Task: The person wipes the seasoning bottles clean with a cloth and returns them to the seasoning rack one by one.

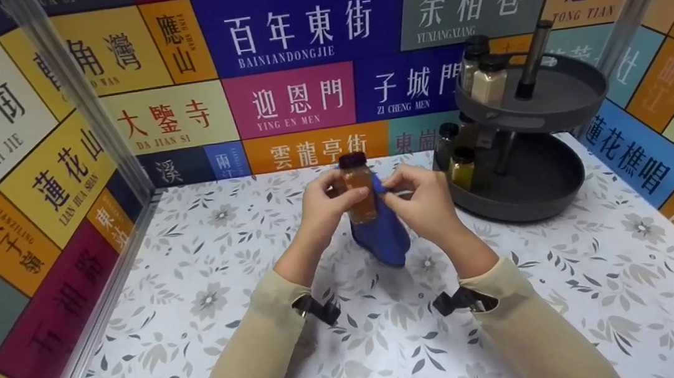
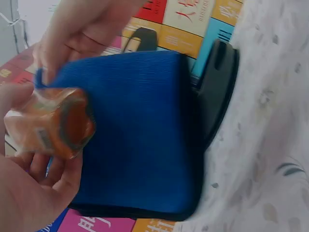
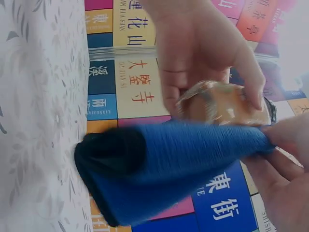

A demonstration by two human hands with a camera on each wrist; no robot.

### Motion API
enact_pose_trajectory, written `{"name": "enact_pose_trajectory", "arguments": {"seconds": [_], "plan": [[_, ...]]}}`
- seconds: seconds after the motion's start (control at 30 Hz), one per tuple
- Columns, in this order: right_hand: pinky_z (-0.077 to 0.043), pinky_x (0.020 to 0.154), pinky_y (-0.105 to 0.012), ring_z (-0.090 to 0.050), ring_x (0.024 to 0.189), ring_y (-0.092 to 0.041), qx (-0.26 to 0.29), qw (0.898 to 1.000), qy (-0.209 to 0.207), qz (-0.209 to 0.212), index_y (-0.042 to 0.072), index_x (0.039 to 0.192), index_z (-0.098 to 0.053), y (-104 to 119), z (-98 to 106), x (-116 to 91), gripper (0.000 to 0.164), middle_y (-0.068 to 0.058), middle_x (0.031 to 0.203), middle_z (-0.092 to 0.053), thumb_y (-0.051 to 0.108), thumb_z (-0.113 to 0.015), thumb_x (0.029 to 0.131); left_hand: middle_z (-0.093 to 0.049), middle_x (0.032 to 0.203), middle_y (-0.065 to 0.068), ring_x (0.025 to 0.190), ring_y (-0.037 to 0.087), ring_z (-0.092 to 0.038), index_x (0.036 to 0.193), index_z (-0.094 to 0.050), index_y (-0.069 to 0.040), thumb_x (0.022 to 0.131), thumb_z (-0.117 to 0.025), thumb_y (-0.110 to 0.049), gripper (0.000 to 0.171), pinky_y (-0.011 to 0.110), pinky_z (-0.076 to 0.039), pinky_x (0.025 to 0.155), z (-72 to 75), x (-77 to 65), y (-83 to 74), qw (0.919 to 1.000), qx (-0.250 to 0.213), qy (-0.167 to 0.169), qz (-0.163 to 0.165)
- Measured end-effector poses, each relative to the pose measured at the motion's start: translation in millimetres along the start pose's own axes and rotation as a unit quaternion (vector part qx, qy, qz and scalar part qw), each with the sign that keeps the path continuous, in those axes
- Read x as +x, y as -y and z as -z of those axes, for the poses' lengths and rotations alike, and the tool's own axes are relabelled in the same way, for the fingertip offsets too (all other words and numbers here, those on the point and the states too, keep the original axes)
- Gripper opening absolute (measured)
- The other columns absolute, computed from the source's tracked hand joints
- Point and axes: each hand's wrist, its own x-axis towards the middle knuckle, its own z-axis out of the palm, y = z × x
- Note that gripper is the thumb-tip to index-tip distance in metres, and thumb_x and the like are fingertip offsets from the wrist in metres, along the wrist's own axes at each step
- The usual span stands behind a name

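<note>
Nearest, two beige sleeves (image 1: 254, 354) with black straps (image 1: 318, 310) at the wrists reach forward over the tabletop (image 1: 155, 308), which is white with grey flowers and leaves. Ahead of them, the left hand (image 1: 321, 208) has its thumb and fingers closed round a clear jar (image 1: 359, 193) with a dark lid (image 1: 352, 160) and orange-brown contents. A small label (image 2: 44, 139) shows on the jar in the left wrist view, too blurred to read. The right hand (image 1: 429, 198) pinches the top edge of a blue cloth (image 1: 383, 240) with dark trim, just beside the jar; the cloth hangs down beneath both hands, above the middle of the tabletop.

Farther off to the right stands a dark grey two-tier round rack (image 1: 539, 208) with a central post. On its lower tier, a black-capped jar (image 1: 462, 172) holds something yellow-green, with darker jars near it. On the upper tier, a jar (image 1: 489, 86) of pale beige contents stands before another black-capped one.

Behind everything, the wall (image 1: 290, 100) is covered in coloured signs. Straight ahead read 百年東街 BAINIANDONGJIE, 迎恩門 YING EN MEN, 子城門 ZI CHENG MEN, 余相巷 YUXIANGXIANG and 大鑒寺 DA JIAN SI; on the left, QING SHI JIE and 蓮花山 LIAN HUA SHAN; on the right, 蓮花樵唱 and BIBEI.
</note>
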Motion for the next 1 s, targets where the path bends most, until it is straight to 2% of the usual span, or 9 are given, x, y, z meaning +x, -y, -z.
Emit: {"name": "enact_pose_trajectory", "arguments": {"seconds": [0.13, 0.23, 0.33, 0.43, 0.5, 0.63, 0.77, 0.87, 1.0], "plan": [[-0.063, 0.068, -0.031, -0.076, 0.074, -0.017, -0.025, 0.996, 0.086, -0.008, 0.007, 0.081, -0.075, 0, -10, -5, 0.008, -0.008, 0.083, -0.078, -0.001, -0.077, 0.083, -0.066, 0.093, 0.002, 0.087, 0.017, -0.061, 0.104, -0.072, -0.003, 0.088, -0.082, -0.016, 0.023, 0.027, -0.055, 0.076, 4.5, 1.3, -6.0, 0.9987, -0.030, -0.041, -0.012], [-0.060, 0.068, -0.027, -0.073, 0.071, -0.013, -0.027, 0.993, 0.109, -0.035, 0.008, 0.081, -0.075, 1, -16, -8, 0.006, -0.007, 0.083, -0.078, 0.003, -0.078, 0.083, -0.060, 0.087, 0.001, 0.082, 0.017, -0.057, 0.096, -0.069, -0.007, 0.089, -0.082, -0.016, 0.018, 0.026, -0.052, 0.071, 7.4, 2.1, -10.0, 0.9979, -0.029, -0.053, -0.023], [-0.059, 0.070, -0.025, -0.073, 0.073, -0.012, -0.016, 0.995, 0.075, -0.064, 0.007, 0.082, -0.075, 5, -16, -8, 0.005, -0.009, 0.085, -0.080, 0.003, -0.078, 0.083, -0.055, 0.082, -0.001, 0.077, 0.015, -0.053, 0.088, -0.065, -0.011, 0.087, -0.084, -0.016, 0.019, 0.024, -0.048, 0.066, 8.7, 2.5, -14.4, 0.9971, -0.024, -0.063, -0.033], [-0.058, 0.072, -0.023, -0.072, 0.074, -0.012, -0.008, 0.996, 0.028, -0.084, 0.005, 0.083, -0.075, 8, -8, -4, 0.006, -0.011, 0.085, -0.080, 0.001, -0.079, 0.083, -0.054, 0.079, -0.001, 0.075, 0.015, -0.051, 0.088, -0.066, -0.009, 0.084, -0.085, -0.014, 0.020, 0.025, -0.044, 0.064, 7.4, 1.1, -16.9, 0.9972, -0.013, -0.062, -0.039], [-0.058, 0.072, -0.022, -0.071, 0.076, -0.011, 0.012, 0.995, 0.002, -0.096, 0.003, 0.084, -0.074, 9, -2, -1, 0.006, -0.012, 0.087, -0.079, -0.001, -0.079, 0.084, -0.060, 0.081, -0.001, 0.076, 0.014, -0.055, 0.094, -0.072, -0.007, 0.082, -0.087, -0.015, 0.020, 0.025, -0.047, 0.066, 4.0, -1.2, -17.2, 0.9984, 0.005, -0.044, -0.035], [-0.062, 0.076, -0.023, -0.075, 0.085, -0.012, 0.071, 0.989, -0.065, -0.108, 0.000, 0.090, -0.073, 12, 8, 3, 0.007, -0.013, 0.094, -0.078, -0.002, -0.079, 0.088, -0.072, 0.094, 0.004, 0.083, 0.014, -0.064, 0.110, -0.077, -0.004, 0.083, -0.089, -0.020, 0.033, 0.026, -0.055, 0.075, -7.2, -6.8, -11.8, 0.9990, 0.042, 0.010, -0.007], [-0.063, 0.084, -0.025, -0.077, 0.096, -0.015, 0.115, 0.981, -0.121, -0.102, 0.001, 0.097, -0.071, 12, 11, 4, 0.007, -0.010, 0.101, -0.076, -0.002, -0.076, 0.093, -0.070, 0.098, 0.007, 0.087, 0.016, -0.063, 0.114, -0.076, -0.005, 0.086, -0.088, -0.024, 0.036, 0.028, -0.054, 0.077, -14.4, -10.5, -6.5, 0.9973, 0.062, 0.038, 0.007], [-0.063, 0.087, -0.025, -0.078, 0.102, -0.020, 0.116, 0.983, -0.114, -0.090, 0.000, 0.099, -0.069, 11, 8, 3, 0.007, -0.008, 0.102, -0.076, -0.001, -0.075, 0.095, -0.070, 0.097, 0.006, 0.086, 0.017, -0.063, 0.114, -0.076, -0.006, 0.086, -0.088, -0.024, 0.035, 0.028, -0.054, 0.077, -14.8, -11.0, -7.3, 0.9974, 0.065, 0.030, 0.003], [-0.062, 0.084, -0.023, -0.078, 0.099, -0.021, 0.077, 0.992, -0.055, -0.083, -0.002, 0.096, -0.069, 8, 3, 1, 0.007, -0.010, 0.100, -0.080, 0.000, -0.076, 0.094, -0.073, 0.098, 0.008, 0.086, 0.016, -0.064, 0.113, -0.077, -0.005, 0.086, -0.089, -0.024, 0.035, 0.027, -0.055, 0.077, -12.1, -9.5, -12.6, 0.9979, 0.060, -0.012, -0.019]]}}
